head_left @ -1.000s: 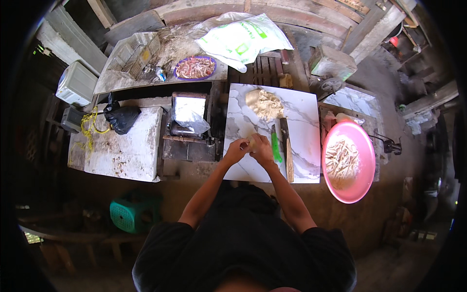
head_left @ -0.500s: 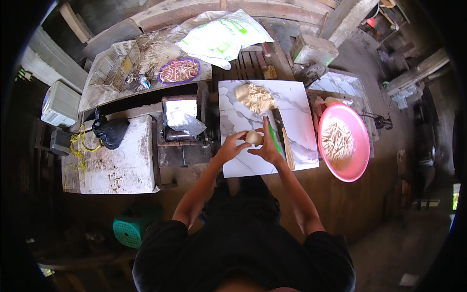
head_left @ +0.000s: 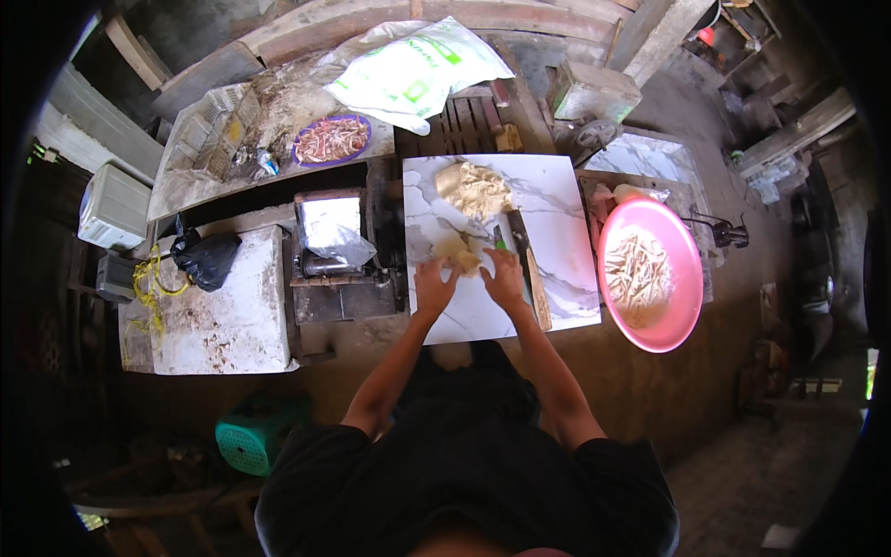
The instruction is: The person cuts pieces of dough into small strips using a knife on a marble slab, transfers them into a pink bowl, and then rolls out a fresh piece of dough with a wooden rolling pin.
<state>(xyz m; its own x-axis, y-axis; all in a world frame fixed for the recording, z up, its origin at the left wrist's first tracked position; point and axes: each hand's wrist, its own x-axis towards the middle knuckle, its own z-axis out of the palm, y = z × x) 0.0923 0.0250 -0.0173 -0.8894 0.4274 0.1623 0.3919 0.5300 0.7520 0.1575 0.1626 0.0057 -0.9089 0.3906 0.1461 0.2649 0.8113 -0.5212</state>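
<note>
Grip loose or firm, can't tell: left hand (head_left: pixel 434 284), right hand (head_left: pixel 505 280) at dough piece (head_left: pixel 466 259), marble-patterned board (head_left: pixel 568 260) below.

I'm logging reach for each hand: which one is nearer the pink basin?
Right. The right hand is left of the pink basin, with part of the marbled board between them; the left hand is farther left.

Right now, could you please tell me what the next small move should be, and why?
Perhaps press the pale dough-like piece gently against the marbled board, since it sits just ahead of the left hand and right hand, whose fingers are spread toward it.
</note>
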